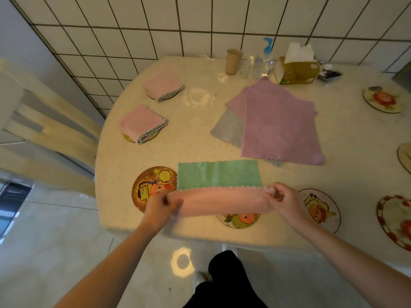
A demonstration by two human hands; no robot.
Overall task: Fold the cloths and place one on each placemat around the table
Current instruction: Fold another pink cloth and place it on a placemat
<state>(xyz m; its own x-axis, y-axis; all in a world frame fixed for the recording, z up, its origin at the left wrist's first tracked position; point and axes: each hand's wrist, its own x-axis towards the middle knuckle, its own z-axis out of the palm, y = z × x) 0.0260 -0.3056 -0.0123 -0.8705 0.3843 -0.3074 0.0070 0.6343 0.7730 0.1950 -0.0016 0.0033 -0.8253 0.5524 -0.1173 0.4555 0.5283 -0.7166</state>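
Pink-and-green cloth [220, 190]: we pinch its near edge, left hand [159, 206] and right hand [283, 200] at opposite corners, folding it away.

- My green-and-pink cloth [219, 174] lies half folded at the near table edge.
- Two folded pink cloths [142, 123] sit on placemats [153, 187].
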